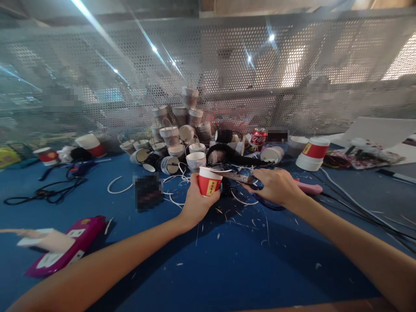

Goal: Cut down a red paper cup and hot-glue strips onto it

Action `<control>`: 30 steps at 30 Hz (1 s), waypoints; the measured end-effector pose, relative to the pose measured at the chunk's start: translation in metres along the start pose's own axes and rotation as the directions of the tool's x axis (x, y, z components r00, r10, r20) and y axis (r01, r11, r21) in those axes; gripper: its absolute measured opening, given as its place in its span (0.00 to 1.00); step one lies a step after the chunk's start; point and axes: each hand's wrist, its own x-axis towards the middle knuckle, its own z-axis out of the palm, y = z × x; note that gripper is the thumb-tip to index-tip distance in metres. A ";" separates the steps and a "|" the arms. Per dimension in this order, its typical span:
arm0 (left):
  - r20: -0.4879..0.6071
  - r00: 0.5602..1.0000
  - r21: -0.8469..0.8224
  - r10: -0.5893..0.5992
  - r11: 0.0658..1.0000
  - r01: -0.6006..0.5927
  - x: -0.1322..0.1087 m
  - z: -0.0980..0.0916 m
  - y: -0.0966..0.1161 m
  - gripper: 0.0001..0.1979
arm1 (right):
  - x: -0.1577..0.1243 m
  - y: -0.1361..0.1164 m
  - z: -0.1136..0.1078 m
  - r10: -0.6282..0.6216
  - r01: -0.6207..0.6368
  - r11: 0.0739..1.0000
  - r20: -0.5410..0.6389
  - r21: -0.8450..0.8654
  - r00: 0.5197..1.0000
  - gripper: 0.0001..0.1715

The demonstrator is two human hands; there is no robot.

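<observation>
My left hand (199,203) is wrapped round a red and white paper cup (208,184) with a yellow label, held upright above the table. In my right hand (274,184) are metal scissors (242,178) with dark blue handles. Their blades reach left to the cup's rim; whether the rim lies between them I cannot make out. Behind both hands, several small cups wrapped in pale cord (169,135) are piled up. A thick black strip of yarn (237,158) lies across the front of that pile.
White scraps and curled cord litter the blue table (234,260). At right stand stacked red and white cups (314,154), a pink-handled tool (308,187) and cables. A red soda can (258,138) is behind. A purple packet (71,245) lies front left. Perforated metal panel (227,78) closes the back.
</observation>
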 end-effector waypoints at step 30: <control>0.188 0.981 -0.469 -0.041 0.874 0.127 0.008 0.001 -0.009 0.31 | 0.000 0.014 0.010 -0.013 0.014 0.992 -0.010 0.126 1.000 0.21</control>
